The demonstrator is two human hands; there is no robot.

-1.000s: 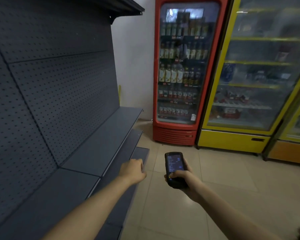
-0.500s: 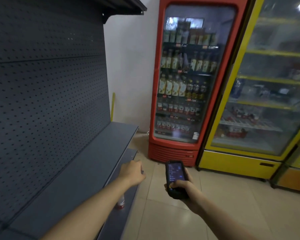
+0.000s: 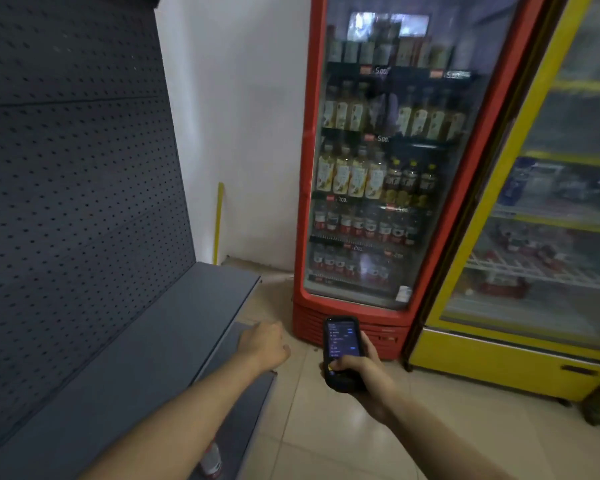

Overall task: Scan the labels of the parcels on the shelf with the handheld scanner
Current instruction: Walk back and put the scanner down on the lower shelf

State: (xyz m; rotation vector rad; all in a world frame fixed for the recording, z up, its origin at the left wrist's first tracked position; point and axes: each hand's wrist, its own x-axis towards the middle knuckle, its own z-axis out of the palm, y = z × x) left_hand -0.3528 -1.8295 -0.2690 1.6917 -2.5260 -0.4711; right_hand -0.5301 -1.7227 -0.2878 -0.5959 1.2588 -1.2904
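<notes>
My right hand (image 3: 362,370) grips a black handheld scanner (image 3: 342,348) upright, its lit screen facing me and my thumb on its lower part. My left hand (image 3: 265,346) reaches forward over the front edge of the dark grey shelf (image 3: 125,358) with fingers loosely curled and nothing in it. The shelf boards and the pegboard back (image 3: 73,188) carry no parcels in view. A small red and white can or bottle (image 3: 211,460) stands on a lower shelf board, partly hidden under my left forearm.
A red drinks fridge (image 3: 388,161) full of bottles stands ahead against the white wall. A yellow fridge (image 3: 541,237) stands to its right. Pale floor tiles (image 3: 343,427) lie below my hands. A yellow strip (image 3: 218,223) leans in the corner.
The camera has moved forward and tilted up, so the fridges look larger and nearer. Both hands keep about the same pose. The small can on the lower shelf came into view.
</notes>
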